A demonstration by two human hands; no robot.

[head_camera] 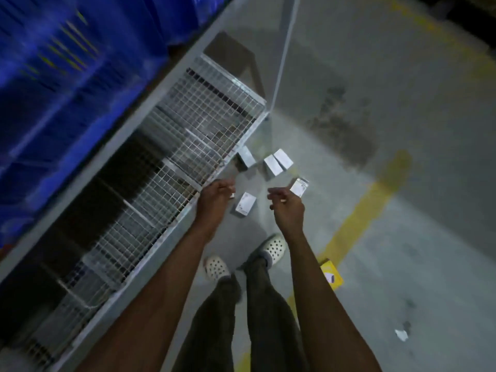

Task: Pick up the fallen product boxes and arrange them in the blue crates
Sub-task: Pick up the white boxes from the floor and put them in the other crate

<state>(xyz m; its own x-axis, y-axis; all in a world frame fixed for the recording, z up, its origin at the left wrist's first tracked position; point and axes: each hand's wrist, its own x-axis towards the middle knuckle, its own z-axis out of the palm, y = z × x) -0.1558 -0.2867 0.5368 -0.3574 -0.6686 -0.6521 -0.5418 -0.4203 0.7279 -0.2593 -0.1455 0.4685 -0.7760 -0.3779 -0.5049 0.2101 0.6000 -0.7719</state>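
Reaching down for fallen boxes (279, 162)
Left grip (217, 196) and right grip (287, 208) hover slack and empty, flanking the white box (245, 205) at 12 o'clock, ready for pickup

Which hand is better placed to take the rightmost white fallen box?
Right, likely: the right hand is next to that box, while the left hand sits farther off beside the wire shelf.

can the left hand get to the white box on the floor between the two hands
Probably yes: the left hand hovers just beside the white box, with only bare floor between and nothing covering it.
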